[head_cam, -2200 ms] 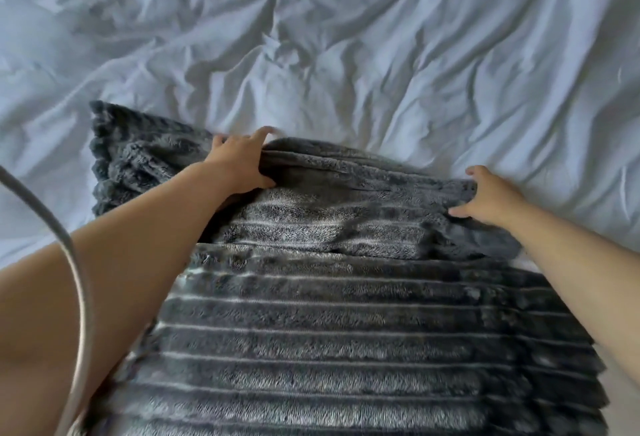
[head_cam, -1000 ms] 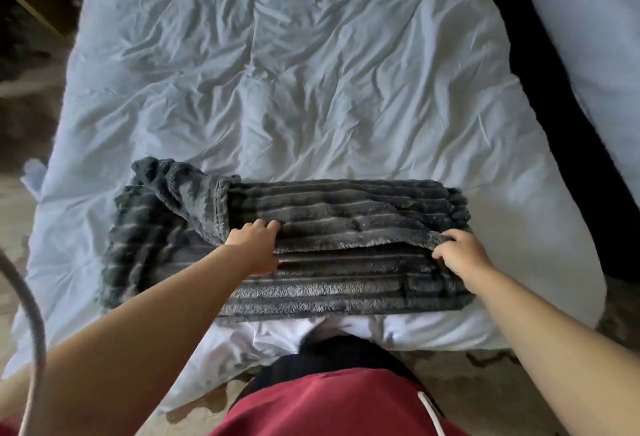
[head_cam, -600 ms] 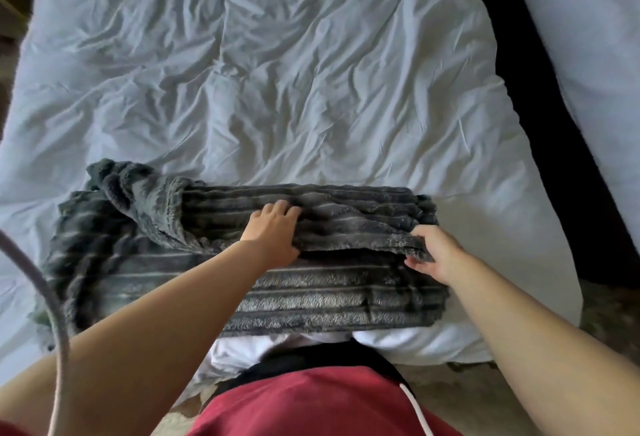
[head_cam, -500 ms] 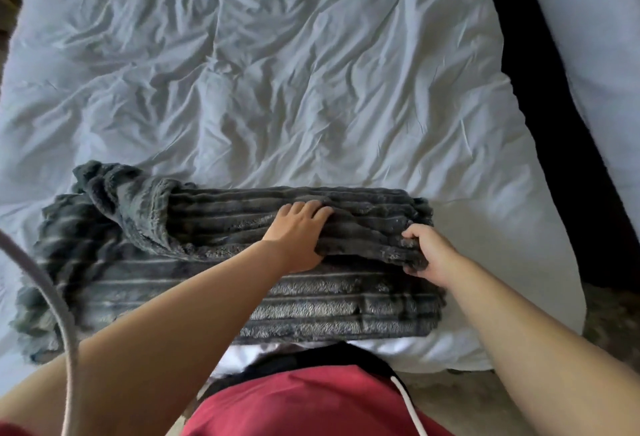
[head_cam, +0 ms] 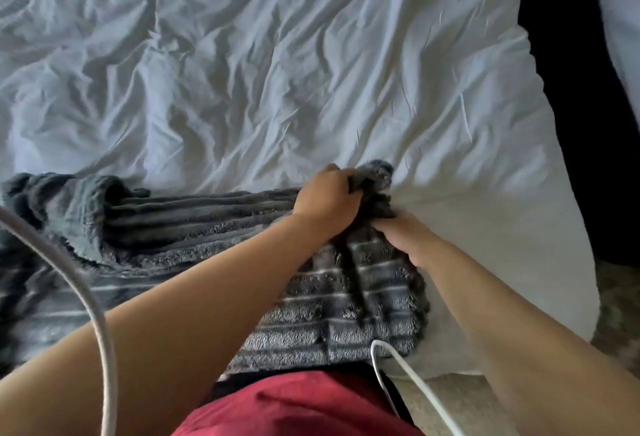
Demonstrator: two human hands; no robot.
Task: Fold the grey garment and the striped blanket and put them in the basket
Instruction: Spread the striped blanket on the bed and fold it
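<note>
- The striped blanket (head_cam: pixel 166 255) lies partly folded at the near edge of the bed (head_cam: pixel 311 72); folding is judged to be under way.
- Its right end is gripped by the left hand (head_cam: pixel 329 200) and the right hand (head_cam: pixel 405 238), fingers curled into the pile.
- Next, that end likely needs carrying leftward over the rest.

Open bedding (head_cam: pixel 277 72) beyond striped blanket (head_cam: pixel 180 228); white cable (head_cam: pixel 410 378) crosses its near edge.

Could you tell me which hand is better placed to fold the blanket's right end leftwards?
Probably the left hand: it grips the lifted far corner of the striped blanket, while the right hand holds the end lower, nearer the body.
</note>
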